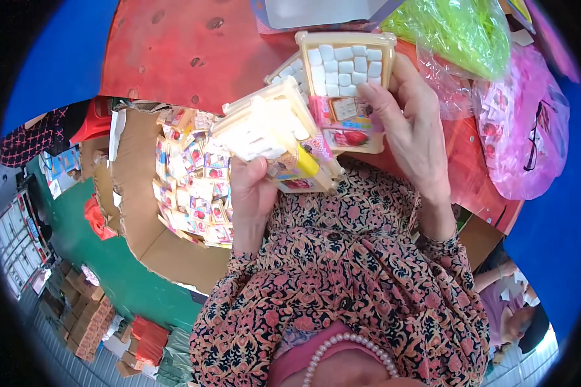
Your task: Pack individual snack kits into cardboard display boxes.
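My left hand [250, 188] is closed around a stack of bread-slice-shaped packs [265, 129], cream-edged with colourful printed lower parts; glare washes out the top one. Between the thumb and fingers of my right hand [414, 122] is another bread-slice-shaped pack [346, 71], with white marshmallow-like pieces in its upper part and a pink printed band below. It appears to overlap at least one more pack under it. A further pack [289, 69] shows partly behind the two groups; what supports it is hidden. Both hands are above the near edge of the red table [168, 51].
A large cardboard box [142, 174] full of small printed packets [197, 184] stands at left. An open purple-blue box [329, 14] is at the table's far side. At right lie a green plastic bag [461, 39] and a pink bag [523, 148] with eyeglasses [534, 135]. Another person [507, 303] is at lower right.
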A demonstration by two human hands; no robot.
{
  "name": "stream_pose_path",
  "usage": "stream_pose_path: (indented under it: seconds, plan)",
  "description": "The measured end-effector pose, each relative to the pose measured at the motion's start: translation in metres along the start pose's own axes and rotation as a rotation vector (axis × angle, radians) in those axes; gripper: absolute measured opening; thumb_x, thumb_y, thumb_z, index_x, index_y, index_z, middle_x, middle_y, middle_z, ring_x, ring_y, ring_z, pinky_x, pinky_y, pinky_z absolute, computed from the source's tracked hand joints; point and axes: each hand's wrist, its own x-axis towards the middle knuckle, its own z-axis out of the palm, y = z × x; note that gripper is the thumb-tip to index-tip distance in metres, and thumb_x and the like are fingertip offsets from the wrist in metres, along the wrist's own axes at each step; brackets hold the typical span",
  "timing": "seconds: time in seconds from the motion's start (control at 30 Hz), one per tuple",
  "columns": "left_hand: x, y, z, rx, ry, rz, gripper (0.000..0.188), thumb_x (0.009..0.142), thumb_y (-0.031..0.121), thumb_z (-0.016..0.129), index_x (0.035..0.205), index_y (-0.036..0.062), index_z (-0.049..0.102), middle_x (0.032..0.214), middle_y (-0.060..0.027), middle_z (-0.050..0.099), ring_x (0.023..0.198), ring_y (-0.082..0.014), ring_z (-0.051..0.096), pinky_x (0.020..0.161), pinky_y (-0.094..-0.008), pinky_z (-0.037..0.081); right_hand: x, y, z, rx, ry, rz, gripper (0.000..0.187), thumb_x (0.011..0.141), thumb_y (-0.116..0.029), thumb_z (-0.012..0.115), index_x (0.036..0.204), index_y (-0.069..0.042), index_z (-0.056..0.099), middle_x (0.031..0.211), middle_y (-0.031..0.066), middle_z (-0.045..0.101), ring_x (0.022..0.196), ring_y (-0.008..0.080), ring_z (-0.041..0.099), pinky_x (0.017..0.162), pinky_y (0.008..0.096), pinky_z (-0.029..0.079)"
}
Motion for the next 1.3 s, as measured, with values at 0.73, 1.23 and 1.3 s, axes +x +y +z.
stream_pose_path:
  seconds: [0.73, 1.23, 1.3]
  plan:
    - [-0.003, 0.003, 0.045, 0.167, 0.158, 0.043, 0.039, 0.089, 0.006, 0.052, 0.124, -0.0074, 0.043, 0.119, -0.0147, 0.056, 0.107, -0.0192, 0.056, 0.094, -0.0325, 0.043, -0.008, -0.002, 0.033, -0.535, 0.026, -0.07, 0.034, 0.08, -0.011, 0.064, 0.111, -0.001, 0.056, 0.095, 0.0163, 0.058, 0.079, 0.0267, 0.057, 0.069, 0.0347, 0.047]
    - [0.012, 0.004, 0.046, 0.047, 0.193, -0.024, 0.041, 0.095, 0.014, 0.043, 0.13, -0.0065, 0.037, 0.127, -0.0171, 0.049, 0.117, -0.0236, 0.049, 0.101, -0.0382, 0.037, -0.021, 0.0, 0.031, -0.26, 0.027, -0.001, 0.038, 0.082, -0.008, 0.063, 0.115, 0.004, 0.051, 0.099, 0.0187, 0.055, 0.085, 0.0306, 0.055, 0.076, 0.0349, 0.045]
    - [0.011, 0.007, 0.041, 0.023, 0.166, -0.035, 0.042, 0.095, 0.016, 0.042, 0.13, -0.0059, 0.036, 0.128, -0.0172, 0.048, 0.118, -0.0247, 0.048, 0.102, -0.0395, 0.037, -0.027, -0.003, 0.033, -0.225, 0.005, -0.079, 0.046, 0.083, -0.009, 0.062, 0.123, 0.005, 0.045, 0.097, 0.019, 0.054, 0.085, 0.0308, 0.056, 0.075, 0.0366, 0.045]
